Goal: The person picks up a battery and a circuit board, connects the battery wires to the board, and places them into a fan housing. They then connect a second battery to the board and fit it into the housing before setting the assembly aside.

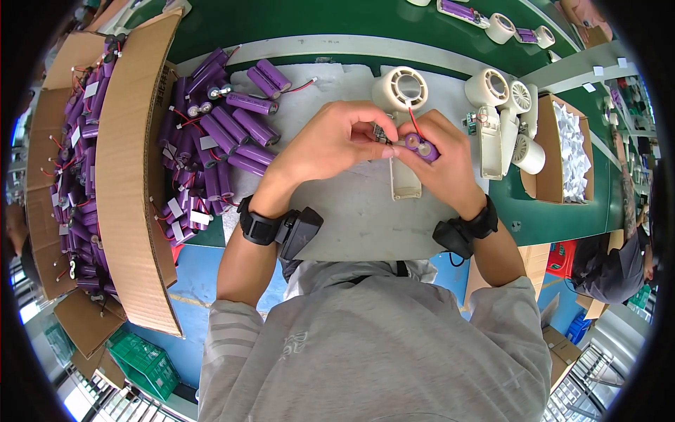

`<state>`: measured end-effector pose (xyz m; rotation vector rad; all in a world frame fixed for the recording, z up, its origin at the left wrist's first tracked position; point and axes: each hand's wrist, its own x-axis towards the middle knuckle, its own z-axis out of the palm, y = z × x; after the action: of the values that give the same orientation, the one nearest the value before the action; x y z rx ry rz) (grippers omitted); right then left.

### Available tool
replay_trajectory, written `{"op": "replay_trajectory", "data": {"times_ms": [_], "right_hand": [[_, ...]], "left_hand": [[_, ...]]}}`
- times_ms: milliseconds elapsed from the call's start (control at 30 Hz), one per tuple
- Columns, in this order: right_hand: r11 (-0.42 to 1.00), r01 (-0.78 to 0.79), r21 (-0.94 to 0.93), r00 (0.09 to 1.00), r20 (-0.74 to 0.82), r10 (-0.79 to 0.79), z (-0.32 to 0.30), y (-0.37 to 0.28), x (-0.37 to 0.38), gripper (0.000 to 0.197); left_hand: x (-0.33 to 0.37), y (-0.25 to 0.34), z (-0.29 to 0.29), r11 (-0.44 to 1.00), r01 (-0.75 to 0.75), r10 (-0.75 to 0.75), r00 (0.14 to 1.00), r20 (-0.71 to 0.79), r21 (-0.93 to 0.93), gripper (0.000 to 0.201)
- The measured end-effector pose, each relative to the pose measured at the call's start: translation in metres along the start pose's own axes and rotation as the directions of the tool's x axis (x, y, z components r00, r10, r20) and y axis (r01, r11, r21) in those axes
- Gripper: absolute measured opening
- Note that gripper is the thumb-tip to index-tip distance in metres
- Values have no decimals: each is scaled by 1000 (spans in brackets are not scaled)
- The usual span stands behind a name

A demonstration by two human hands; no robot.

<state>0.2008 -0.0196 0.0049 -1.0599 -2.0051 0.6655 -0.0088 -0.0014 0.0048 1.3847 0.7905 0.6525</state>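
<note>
Above the middle of the grey mat, my two hands meet. My left hand is closed in a pinch on a small circuit board. My right hand wraps round a purple battery pack, its round ends facing up. Red wire runs from beside the pack up toward the ring-shaped head of a white fan housing. That housing lies just beyond my hands, and its open handle shows below them. My fingers partly hide the board and the pack.
Purple battery packs with wires lie heaped at the left, beside a tall cardboard box holding many more. More white fan housings lie right, near a carton of white pieces. A green conveyor runs along the back.
</note>
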Motion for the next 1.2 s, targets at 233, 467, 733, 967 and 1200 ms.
{"op": "replay_trajectory", "data": {"times_ms": [233, 467, 733, 967, 1200], "right_hand": [[998, -37, 41, 999, 6, 37, -10, 4, 0, 23], [992, -99, 74, 972, 221, 81, -18, 4, 1, 17], [1000, -19, 11, 1000, 18, 19, -4, 4, 4, 11], [1000, -27, -2, 996, 83, 27, -6, 7, 2, 14], [997, 71, -23, 994, 80, -69, -1, 8, -1, 11]], "left_hand": [[0, 2, -2, 997, -57, 60, 997, -47, 50, 17], [2, -7, -3, 996, -85, 87, 993, -85, 27, 18], [4, -4, -3, 995, 33, -26, 997, -72, 97, 17], [0, -4, -9, 1000, 10, -11, 999, -39, -12, 23], [1, -3, -10, 992, -7, -2, 997, -76, -126, 31]]}}
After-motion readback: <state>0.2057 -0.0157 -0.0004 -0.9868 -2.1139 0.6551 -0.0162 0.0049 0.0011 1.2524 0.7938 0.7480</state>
